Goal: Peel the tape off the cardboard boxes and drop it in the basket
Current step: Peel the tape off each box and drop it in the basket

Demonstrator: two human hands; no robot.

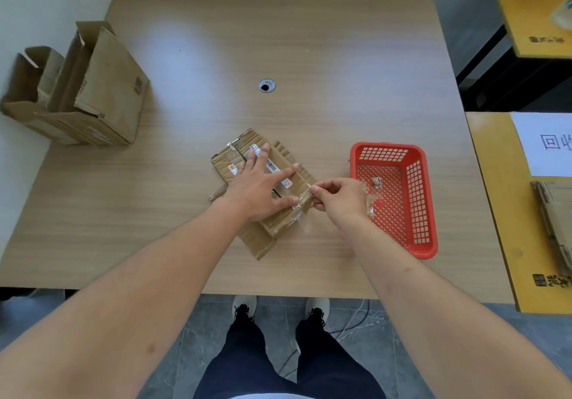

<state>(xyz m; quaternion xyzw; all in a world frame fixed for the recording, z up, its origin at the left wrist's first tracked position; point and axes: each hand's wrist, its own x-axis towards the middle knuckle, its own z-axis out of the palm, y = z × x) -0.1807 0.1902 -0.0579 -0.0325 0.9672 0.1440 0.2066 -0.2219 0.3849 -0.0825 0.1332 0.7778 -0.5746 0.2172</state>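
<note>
Tape (305, 196) pinched by right hand (339, 197) — box edge

Your single view: head-worn wide-angle camera, looking forward and steeply down over worktop (278, 42). Your forearms enter from bottom corners, left hand (257, 186) and right hand (339, 197) meet near frame centre, at close range. Worktop fills most of frame; your legs and shoes on floor (387, 336) show at bottom edge. Edges bend with lens. No second view to overlap.
</note>
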